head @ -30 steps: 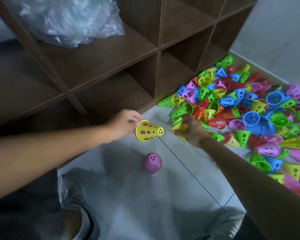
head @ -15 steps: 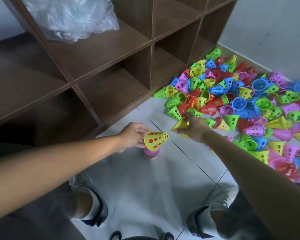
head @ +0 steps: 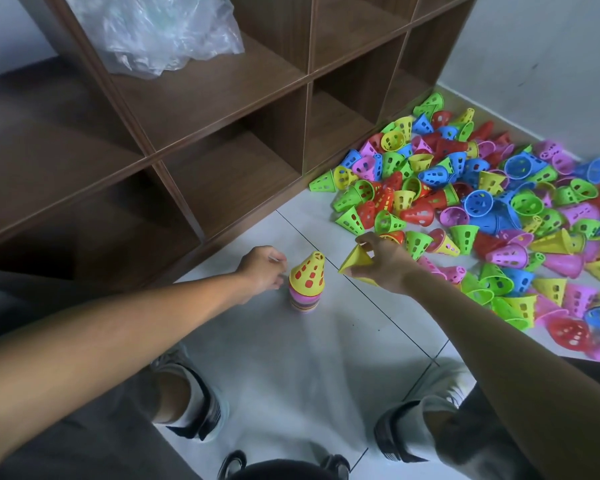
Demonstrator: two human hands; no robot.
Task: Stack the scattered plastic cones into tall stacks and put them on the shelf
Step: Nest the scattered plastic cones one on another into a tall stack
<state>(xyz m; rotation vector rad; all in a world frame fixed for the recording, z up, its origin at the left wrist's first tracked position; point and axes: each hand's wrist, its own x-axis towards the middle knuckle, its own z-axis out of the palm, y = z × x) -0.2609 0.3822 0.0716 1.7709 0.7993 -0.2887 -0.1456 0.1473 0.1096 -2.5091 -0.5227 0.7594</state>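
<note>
A short stack of cones point(head: 305, 299) stands on the white floor tiles, topped by a yellow cone point(head: 307, 273) with red showing through its holes. My left hand point(head: 262, 268) is just left of the stack, its fingers loosely curled near the yellow cone's rim and holding nothing. My right hand point(head: 383, 261) pinches another yellow cone point(head: 356, 259) in the air, to the right of the stack. A big pile of scattered cones point(head: 482, 209) in green, red, blue, pink and yellow covers the floor at the right.
The brown wooden shelf point(head: 222, 109) with open compartments stands behind the stack; a crumpled clear plastic bag point(head: 156, 29) lies in an upper compartment. My knees and shoes point(head: 194, 403) are at the bottom. A grey wall point(head: 541, 46) rises at the right.
My left hand carried the yellow cone down onto the pink stack and let go of it. My right hand lifted another yellow cone off the pile's edge. The camera shifted.
</note>
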